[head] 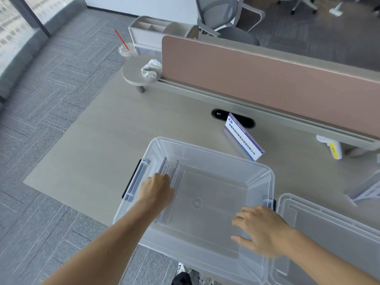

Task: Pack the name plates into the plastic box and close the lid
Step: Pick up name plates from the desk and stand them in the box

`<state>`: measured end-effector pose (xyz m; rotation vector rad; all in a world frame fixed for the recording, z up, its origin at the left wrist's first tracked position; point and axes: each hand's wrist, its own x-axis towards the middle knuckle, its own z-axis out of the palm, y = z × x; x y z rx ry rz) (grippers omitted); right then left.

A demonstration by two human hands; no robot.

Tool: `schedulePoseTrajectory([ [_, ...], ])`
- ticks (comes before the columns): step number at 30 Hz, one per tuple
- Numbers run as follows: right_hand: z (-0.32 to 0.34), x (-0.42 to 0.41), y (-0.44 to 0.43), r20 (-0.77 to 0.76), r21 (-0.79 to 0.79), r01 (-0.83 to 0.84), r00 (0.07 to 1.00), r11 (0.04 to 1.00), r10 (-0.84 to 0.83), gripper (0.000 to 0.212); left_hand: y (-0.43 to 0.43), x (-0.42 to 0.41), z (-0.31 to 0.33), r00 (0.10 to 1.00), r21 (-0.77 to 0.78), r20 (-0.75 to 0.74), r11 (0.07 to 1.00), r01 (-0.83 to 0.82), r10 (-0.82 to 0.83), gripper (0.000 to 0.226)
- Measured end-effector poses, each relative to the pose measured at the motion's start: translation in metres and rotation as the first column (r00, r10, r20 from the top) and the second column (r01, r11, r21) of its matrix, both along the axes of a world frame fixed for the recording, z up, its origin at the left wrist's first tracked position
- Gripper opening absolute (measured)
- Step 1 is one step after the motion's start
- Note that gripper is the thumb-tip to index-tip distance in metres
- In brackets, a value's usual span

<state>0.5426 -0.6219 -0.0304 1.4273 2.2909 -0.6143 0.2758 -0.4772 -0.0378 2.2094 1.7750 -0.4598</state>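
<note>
Head view: the left hand [158, 190] reaches into the clear plastic box [265, 171], fingers hidden, gripping name plates [174, 171] standing against its left wall; the rest of the floor is bare. The right hand [261, 229] rests open, fingers spread, on the box's near-right rim. The lid [329, 227], cut off at the frame edge, lies just right; another name plate [244, 138] stands on the desk [102, 145] behind.

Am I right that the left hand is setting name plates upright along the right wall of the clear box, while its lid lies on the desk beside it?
Not quite: the head view shows the left hand setting the name plates upright along the left wall of the clear box, not the right. The lid does lie on the desk beside it.
</note>
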Motion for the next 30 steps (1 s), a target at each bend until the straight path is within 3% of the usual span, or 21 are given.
schedulePoseTrajectory([
  [4, 0.029, -0.003, 0.008, -0.05, -0.051, 0.053, 0.997, 0.997, -0.056, 0.052, 0.018, 0.021, 0.067, 0.98, 0.115, -0.041, 0.973, 0.199, -0.195, 0.025],
  [8, 0.097, 0.026, 0.04, -0.133, 0.146, 0.251, 0.963, 0.957, -0.232, 0.043, 0.062, 0.05, 0.151, 0.914, 0.245, -0.007, 0.886, 0.395, -0.406, 0.036],
  [12, 0.164, 0.084, 0.07, -0.189, 0.272, 0.559, 0.829, 0.783, -0.526, 0.038, 0.098, 0.083, 0.22, 0.854, 0.368, 0.034, 0.801, 0.472, -0.519, 0.045],
  [15, 0.18, 0.125, 0.076, -0.133, 0.302, 0.674, 0.73, 0.674, -0.67, 0.045, 0.117, 0.102, 0.236, 0.83, 0.368, 0.026, 0.777, 0.51, -0.557, 0.047],
  [19, 0.161, 0.153, 0.084, 0.018, 0.286, 0.704, 0.674, 0.65, -0.738, 0.045, 0.153, 0.124, 0.208, 0.803, 0.233, -0.017, 0.779, 0.583, -0.596, 0.052],
  [24, 0.094, 0.149, 0.098, 0.108, 0.185, 0.743, 0.635, 0.643, -0.765, 0.048, 0.204, 0.154, 0.119, 0.762, 0.062, -0.016, 0.76, 0.647, -0.648, 0.054],
  [27, 0.052, 0.142, 0.117, 0.089, 0.105, 0.795, 0.591, 0.597, -0.802, 0.059, 0.229, 0.169, 0.057, 0.8, -0.047, 0.073, 0.799, 0.599, -0.595, 0.058],
  [30, 0.012, 0.133, 0.138, 0.023, 0.048, 0.854, 0.517, 0.517, -0.856, 0.067, 0.252, 0.184, -0.001, 0.874, -0.185, 0.223, 0.862, 0.472, -0.431, 0.065],
])
